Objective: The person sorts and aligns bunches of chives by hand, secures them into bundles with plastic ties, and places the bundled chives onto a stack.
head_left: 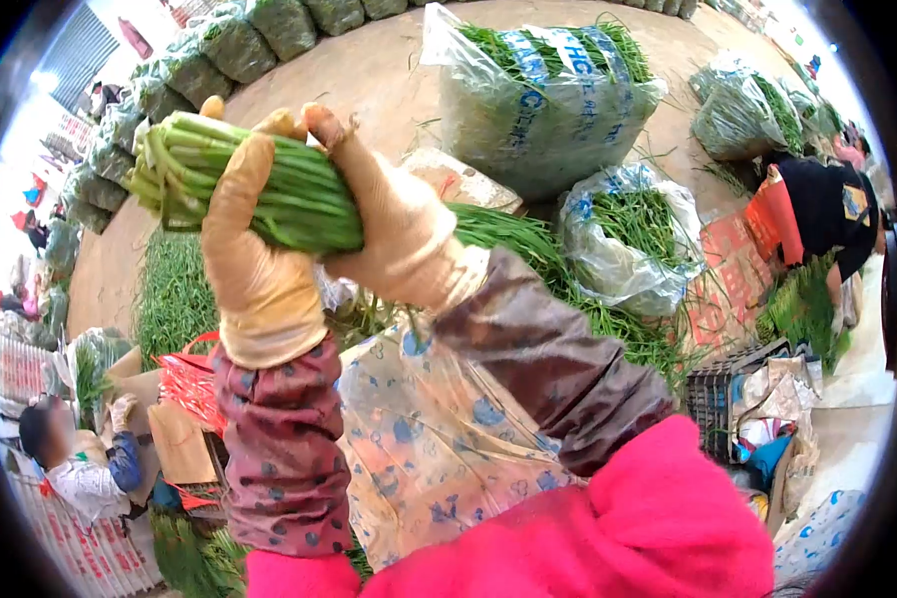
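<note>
A bundle of long green stalks, with pale cut ends toward the left, is held up in front of me between both hands. My left hand, in a stained cream glove, wraps round its middle from below with the thumb across the front. My right hand, gloved alike, grips the dark green end, fingers bent over the top. Below the hands, loose green stalks lie in a heap. A patterned plastic sheet covers my lap.
A large clear bag packed with greens stands ahead, a smaller open bag nearer. Red plastic ties lie at left. A black crate stands right. Other people work at left and right. Filled bags line the back.
</note>
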Demonstrator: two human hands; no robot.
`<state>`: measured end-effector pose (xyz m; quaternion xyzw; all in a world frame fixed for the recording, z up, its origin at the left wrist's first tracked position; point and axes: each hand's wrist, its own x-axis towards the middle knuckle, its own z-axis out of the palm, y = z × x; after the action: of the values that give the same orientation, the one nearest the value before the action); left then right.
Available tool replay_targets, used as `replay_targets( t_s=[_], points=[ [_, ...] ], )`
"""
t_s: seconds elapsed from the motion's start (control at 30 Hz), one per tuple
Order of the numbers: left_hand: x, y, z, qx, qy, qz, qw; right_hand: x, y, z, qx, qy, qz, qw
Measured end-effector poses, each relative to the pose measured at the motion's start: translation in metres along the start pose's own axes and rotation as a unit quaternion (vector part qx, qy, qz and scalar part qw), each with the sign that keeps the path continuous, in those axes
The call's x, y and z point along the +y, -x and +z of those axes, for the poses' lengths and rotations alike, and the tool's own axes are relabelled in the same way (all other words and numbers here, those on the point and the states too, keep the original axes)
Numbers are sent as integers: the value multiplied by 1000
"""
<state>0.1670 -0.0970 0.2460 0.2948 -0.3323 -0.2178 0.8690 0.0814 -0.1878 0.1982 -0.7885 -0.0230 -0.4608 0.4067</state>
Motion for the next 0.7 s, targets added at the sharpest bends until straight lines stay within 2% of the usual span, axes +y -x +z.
replay_targets(
  t_s=[0.1,0.2,0.3,0.37,0.43,0.47,0.5,0.53,0.57,0.6,0.7],
  points=[
    [-26,-8,-11,87,36,-22,995,9,-8,-26,-77,45,31,996],
    [-60,0,-20,105,148,-131,975,20,-9,-59,-211,196,132,949],
    [-106,21,-47,184,193,-251,931,42,5,-80,-277,235,126,923],
    [-126,22,-71,205,264,-312,889,61,7,-76,-312,248,185,898],
    [-168,41,-98,290,273,-363,842,94,60,-81,-367,270,271,848],
    [-187,50,-104,337,255,-370,827,106,73,-81,-396,277,314,817],
    [-195,54,-101,383,236,-376,810,114,63,-74,-414,287,318,803],
    [-198,52,-108,392,239,-385,801,130,72,-70,-415,294,284,813],
    [-203,49,-116,401,243,-393,791,142,70,-65,-422,294,292,806],
    [-249,61,-166,337,246,-317,852,148,61,-58,-429,293,301,800],
    [-224,21,-171,353,260,-328,836,173,35,-38,-426,303,287,802]
  ],
)
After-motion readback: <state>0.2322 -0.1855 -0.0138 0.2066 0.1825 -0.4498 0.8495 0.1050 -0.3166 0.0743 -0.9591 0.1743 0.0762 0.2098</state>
